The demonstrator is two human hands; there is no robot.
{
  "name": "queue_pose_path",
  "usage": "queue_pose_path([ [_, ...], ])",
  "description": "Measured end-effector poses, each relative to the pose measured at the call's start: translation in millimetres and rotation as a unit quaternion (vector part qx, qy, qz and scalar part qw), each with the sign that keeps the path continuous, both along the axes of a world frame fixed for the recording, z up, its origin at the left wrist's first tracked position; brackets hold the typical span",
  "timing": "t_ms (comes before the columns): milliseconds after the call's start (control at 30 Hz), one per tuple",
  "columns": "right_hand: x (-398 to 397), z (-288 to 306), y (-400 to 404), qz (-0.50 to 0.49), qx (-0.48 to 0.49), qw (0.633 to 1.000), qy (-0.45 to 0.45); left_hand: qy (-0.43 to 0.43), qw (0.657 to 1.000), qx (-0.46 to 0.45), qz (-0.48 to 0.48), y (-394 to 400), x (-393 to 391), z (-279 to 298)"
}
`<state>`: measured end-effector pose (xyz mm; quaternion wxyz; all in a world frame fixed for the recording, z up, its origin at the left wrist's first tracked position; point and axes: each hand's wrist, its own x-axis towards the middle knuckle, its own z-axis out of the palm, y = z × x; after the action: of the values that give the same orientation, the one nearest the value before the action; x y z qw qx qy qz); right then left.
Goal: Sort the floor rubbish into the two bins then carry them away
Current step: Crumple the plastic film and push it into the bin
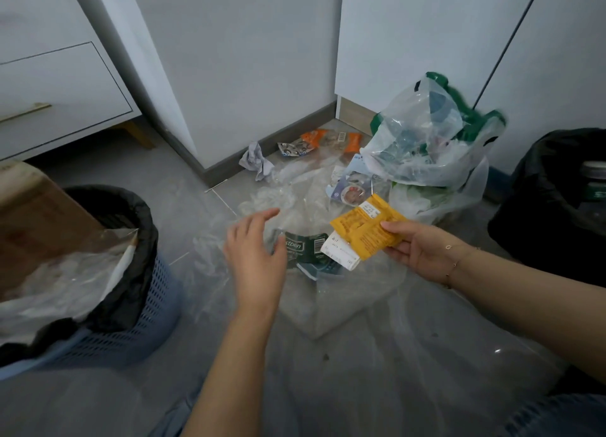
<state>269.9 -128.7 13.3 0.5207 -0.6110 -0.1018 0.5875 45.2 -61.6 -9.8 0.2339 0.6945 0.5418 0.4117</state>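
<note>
- Right hand (414,249) has a pinching grip on a yellow packet (367,226), thumb on top and fingers under, with a white receipt (339,252) held beneath it.
- The packet's long axis runs from the fingers up and away to the left, so most of it sticks out free past the fingertips.
- Left hand (259,249) hovers with a wide grip, fingers spread and holding nothing, just above a crushed bottle with a dark green label (303,248).
- That bottle lies on its side on the floor, just right of the left palm and directly under the packet's lower corner: the left hand is clearly the nearer one.
- Blue mesh bin (154,292) with a black liner stands at the left, already holding clear plastic and cardboard; a second black-lined bin (554,190) stands at the far right, beside the right forearm.
- My read: the right hand's swing to the right bin is short and open, with nothing between.
- Still on the floor by the skirting: crumpled paper (255,161), orange wrappers (323,139), a printed lid (351,192) and a stuffed plastic bag (429,148).
- Loose clear film (285,190) spreads under everything, and could drag along with any pick.
</note>
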Motion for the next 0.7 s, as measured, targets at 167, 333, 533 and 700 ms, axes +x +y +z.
queue_pose_path([
  [167, 0, -12, 3, -0.009, -0.027, 1.0, -0.005, 0.267, 0.941, -0.206, 0.038, 35, -18, -45],
  [333, -1, -19, 0, 0.017, -0.034, 0.999, -0.015, 0.176, 0.94, -0.279, 0.088, 45, -19, -76],
  [533, -4, -26, -5, 0.028, -0.044, 0.998, -0.019, 0.05, 0.961, -0.211, 0.174, 55, -24, -81],
  [700, -5, -22, -3, 0.031, -0.037, 0.999, -0.017, -0.109, 0.957, -0.164, 0.215, 58, -17, -50],
])
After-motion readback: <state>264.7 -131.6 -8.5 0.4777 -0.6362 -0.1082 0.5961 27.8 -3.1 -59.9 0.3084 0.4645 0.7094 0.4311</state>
